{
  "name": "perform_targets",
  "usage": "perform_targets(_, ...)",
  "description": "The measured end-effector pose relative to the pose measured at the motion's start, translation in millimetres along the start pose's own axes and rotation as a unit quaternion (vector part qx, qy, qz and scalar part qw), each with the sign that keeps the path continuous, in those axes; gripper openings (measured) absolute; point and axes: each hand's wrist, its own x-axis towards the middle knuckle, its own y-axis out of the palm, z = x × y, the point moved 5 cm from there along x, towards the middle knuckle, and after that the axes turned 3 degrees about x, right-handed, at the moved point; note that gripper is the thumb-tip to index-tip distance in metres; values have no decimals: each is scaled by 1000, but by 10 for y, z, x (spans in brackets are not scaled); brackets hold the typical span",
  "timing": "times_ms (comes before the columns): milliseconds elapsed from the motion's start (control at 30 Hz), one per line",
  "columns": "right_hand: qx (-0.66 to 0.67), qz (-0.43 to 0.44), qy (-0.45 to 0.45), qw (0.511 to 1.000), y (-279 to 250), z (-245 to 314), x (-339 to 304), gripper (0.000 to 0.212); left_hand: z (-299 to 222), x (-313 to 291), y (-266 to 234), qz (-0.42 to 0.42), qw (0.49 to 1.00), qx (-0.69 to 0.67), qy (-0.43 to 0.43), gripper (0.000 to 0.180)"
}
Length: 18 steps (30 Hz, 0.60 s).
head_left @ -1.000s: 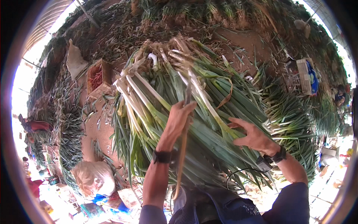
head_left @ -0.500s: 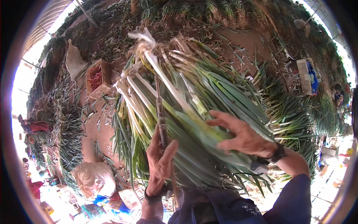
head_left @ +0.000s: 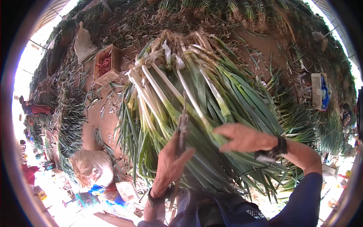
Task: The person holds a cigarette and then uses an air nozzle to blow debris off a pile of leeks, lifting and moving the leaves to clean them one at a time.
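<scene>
A large heap of green onions point(head_left: 151, 81) lies before me, white stalks and roots at the far end, leaves fanning toward my body. My left hand point(head_left: 169, 162) is over the near leaves with a long thin tool point(head_left: 183, 123) between thumb and fingers; its thin tip points away over the stalks. Part of the grip is hidden behind the hand. My right hand point(head_left: 245, 137), blurred, has its fingers stretched out leftward over the leaves, close beside the green part of a single onion point(head_left: 191, 94) on top of the heap. Dark bands circle both wrists.
At the far left are a wooden crate point(head_left: 107, 64) with red strips inside and a pale sack point(head_left: 84, 44). A bulging bag point(head_left: 92, 166) sits at the near left. A pale plastic crate point(head_left: 316, 90) stands at right. More onions line both sides; people are farther off.
The onion that slanted up by my right hand now lies lower on the heap. My right hand's spread fingers have drawn together. The left hand and tool appear farther right; the whole view shifted slightly.
</scene>
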Motion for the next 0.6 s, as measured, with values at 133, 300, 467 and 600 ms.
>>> perform_targets(133,-161,-308,-52,936,-998,-514,195,60,59,-16,-78,-55,998,7,6,79)
perform_targets(300,-281,-447,16,849,-1759,-1554,423,75,-41,53,101,-48,997,-57,15,77)
perform_targets(467,-307,-353,106,877,-1593,-1254,609,77,-23,60,198,-34,998,-55,6,77)
perform_targets(600,-292,-338,77,892,-1513,-1061,339,70,-313,29,462,17,999,-38,16,77)
